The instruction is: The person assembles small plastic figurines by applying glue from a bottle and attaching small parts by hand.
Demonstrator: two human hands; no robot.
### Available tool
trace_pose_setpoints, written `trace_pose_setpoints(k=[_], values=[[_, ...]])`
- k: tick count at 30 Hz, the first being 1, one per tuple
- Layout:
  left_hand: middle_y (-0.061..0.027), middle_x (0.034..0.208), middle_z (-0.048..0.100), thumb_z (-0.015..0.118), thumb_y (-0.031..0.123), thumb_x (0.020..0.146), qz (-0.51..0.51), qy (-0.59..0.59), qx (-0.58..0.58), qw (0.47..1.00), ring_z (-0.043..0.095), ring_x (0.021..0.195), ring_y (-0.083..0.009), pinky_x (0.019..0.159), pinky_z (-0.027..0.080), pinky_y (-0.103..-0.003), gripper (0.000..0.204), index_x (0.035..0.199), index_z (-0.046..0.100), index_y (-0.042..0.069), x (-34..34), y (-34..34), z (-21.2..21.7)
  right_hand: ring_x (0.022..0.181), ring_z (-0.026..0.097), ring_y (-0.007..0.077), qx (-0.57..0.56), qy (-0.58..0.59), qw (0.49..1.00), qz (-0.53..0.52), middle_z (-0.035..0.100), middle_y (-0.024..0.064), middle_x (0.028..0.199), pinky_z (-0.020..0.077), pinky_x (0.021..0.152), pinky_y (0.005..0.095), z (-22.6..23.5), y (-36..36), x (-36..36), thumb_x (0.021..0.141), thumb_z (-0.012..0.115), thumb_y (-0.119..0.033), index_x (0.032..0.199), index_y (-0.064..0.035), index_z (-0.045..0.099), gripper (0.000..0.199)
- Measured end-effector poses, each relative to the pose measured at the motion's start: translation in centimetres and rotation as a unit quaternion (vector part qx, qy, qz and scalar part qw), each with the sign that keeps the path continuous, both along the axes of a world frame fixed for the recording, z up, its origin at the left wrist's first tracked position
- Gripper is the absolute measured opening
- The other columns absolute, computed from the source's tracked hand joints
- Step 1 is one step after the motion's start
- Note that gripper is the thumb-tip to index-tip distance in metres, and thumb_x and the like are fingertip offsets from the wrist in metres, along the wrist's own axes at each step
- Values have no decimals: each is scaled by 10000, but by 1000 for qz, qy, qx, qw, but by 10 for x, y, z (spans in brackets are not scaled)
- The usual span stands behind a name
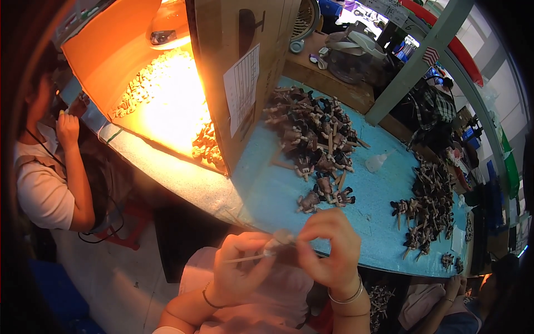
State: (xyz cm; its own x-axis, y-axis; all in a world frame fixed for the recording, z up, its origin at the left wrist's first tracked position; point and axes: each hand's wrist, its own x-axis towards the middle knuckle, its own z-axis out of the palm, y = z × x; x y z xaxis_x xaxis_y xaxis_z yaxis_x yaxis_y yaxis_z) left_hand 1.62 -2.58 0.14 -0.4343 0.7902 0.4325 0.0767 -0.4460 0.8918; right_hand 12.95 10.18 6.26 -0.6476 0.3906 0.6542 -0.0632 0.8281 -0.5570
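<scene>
In the head view, the person's left hand [243,270] and right hand [332,247] meet in front of the body, by the near edge of a light-blue table [367,217]. Between them is a small, blurred grey-brown piece [282,238]. The left hand's grip pinches it between thumb and fingers, and a thin, pale stick [243,259] juts leftward from that grip. The right hand's thumb and fingertips draw close together at the piece's right side; blur hides whether that grip pinches it.

Beyond the hands, a heap of brown-and-black figures with pale wooden sticks [320,136] covers the table's middle; a second heap of similar dark figures [431,197] lies farther right. A small, translucent white bottle [376,162] rests between the heaps. Left of the nearer heap stands a brown cardboard box [245,67] with a white printed sheet [241,91] on its side; within, a glowing lamp [168,28] lights a mass of small pieces [208,146]. A co-worker in a pale top [47,189] sits at far left.
</scene>
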Motion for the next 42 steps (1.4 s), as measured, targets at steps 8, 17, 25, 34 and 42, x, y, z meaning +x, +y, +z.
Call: trace_pose_setpoints(k=[8,17,25,34,42], values=[[-143,1015,599,554,-46,830,-132,-160,3,978,572,978,-183,874,446,-314,199,1008,479,1,0,0,14,687,499,55,-462,-210,823,255,592,2,760,408,636,216,6,35,-3,836,593,-144,847,-23,600,121],[-132,1032,582,556,-57,823,-131,-154,-7,979,568,969,-168,859,452,-307,219,1017,475,3,2,-3,5,773,528,84,-456,-269,814,239,584,12,791,405,715,225,23,37,5,780,611,-72,818,-12,585,76],[-134,1002,598,537,-59,834,-181,-225,-14,957,566,986,-172,869,449,-310,219,1030,456,-3,1,-4,11,793,521,79,-459,-275,808,246,579,7,823,404,732,223,22,34,5,786,611,-80,843,-12,579,95],[-150,1058,563,525,-65,836,-134,-151,4,979,555,999,-175,874,447,-317,215,1023,441,-1,2,-7,7,619,453,39,-452,-216,829,249,558,-28,724,371,557,195,14,27,3,795,622,-136,844,-30,585,122],[-155,1056,559,522,-76,834,-142,-152,21,978,556,998,-179,865,452,-311,226,1025,429,0,0,-4,9,635,461,56,-448,-205,838,234,556,-19,740,371,569,203,17,21,4,784,629,-110,864,-30,584,122]])
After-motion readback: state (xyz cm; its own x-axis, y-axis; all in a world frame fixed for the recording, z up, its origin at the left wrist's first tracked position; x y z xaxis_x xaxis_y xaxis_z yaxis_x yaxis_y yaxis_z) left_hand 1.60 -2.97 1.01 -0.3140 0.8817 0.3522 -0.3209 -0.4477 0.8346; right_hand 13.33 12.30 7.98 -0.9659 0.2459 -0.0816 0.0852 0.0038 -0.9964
